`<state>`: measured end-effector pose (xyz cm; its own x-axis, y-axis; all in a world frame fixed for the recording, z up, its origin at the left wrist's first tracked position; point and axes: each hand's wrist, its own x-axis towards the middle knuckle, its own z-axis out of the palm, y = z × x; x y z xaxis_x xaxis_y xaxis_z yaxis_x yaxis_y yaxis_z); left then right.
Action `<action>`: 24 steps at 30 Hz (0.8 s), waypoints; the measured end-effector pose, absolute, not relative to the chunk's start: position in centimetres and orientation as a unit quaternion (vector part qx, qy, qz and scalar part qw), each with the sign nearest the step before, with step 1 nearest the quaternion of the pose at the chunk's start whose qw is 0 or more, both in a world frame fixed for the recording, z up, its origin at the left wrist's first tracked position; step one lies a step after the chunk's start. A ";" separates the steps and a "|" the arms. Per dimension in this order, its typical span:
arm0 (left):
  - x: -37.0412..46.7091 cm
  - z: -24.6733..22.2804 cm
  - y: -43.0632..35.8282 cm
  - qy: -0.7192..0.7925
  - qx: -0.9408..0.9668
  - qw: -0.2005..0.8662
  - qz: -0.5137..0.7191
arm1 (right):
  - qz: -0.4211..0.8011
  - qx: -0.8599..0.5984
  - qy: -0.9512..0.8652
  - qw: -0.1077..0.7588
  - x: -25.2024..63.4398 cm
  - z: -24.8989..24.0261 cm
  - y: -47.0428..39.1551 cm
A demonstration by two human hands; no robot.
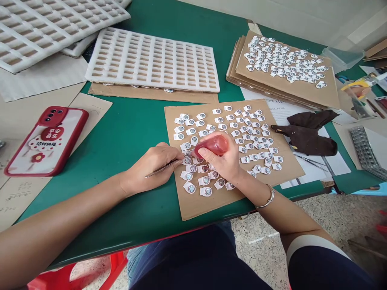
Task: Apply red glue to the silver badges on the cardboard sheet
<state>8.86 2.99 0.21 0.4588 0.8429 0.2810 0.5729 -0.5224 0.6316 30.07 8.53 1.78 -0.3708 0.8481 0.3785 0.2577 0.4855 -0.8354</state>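
Note:
A brown cardboard sheet (193, 205) lies in front of me, covered with several small white tags, each bearing a round shiny piece (206, 191). My left hand (154, 167) rests at the sheet's left edge, closed on thin metal tweezers (163, 168) whose tip is near a tag. Over the middle of the sheet, my right hand (225, 161) is wrapped round a red translucent squeeze bottle (216, 145). The bottle's narrow end points left, close to the left fingertips and the same tag.
White slotted foam trays (154, 60) lie at the back left, above a red-framed phone case (46, 141). Stacked cardboard (287, 90) with more tags stands at the back right, near a dark cloth (311, 135), scissors and a clear plastic box (343, 58).

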 end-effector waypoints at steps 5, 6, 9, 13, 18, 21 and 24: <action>8.9 0.2 3.1 0.432 0.821 0.224 0.299 | 0.354 -0.370 -0.749 0.421 29.9 1.8 8.5; 8.9 0.2 3.0 0.432 0.820 0.224 0.300 | 0.366 -0.374 -0.742 0.420 29.9 1.8 8.5; 8.9 0.3 2.9 0.440 0.811 0.231 0.307 | 0.433 -0.401 -0.681 0.434 30.3 1.9 8.9; 8.9 1.3 2.7 0.486 0.774 0.236 0.331 | 0.502 -0.426 -0.578 0.482 31.5 3.3 11.0; 10.2 3.2 3.7 0.500 0.780 0.180 0.330 | 0.538 -0.409 -0.572 0.465 32.9 5.6 14.3; 11.5 3.4 4.4 0.451 0.825 0.148 0.306 | 0.546 -0.404 -0.571 0.461 32.5 5.7 15.1; 12.4 2.8 4.4 0.425 0.848 0.120 0.292 | 0.546 -0.408 -0.560 0.470 31.8 4.8 14.8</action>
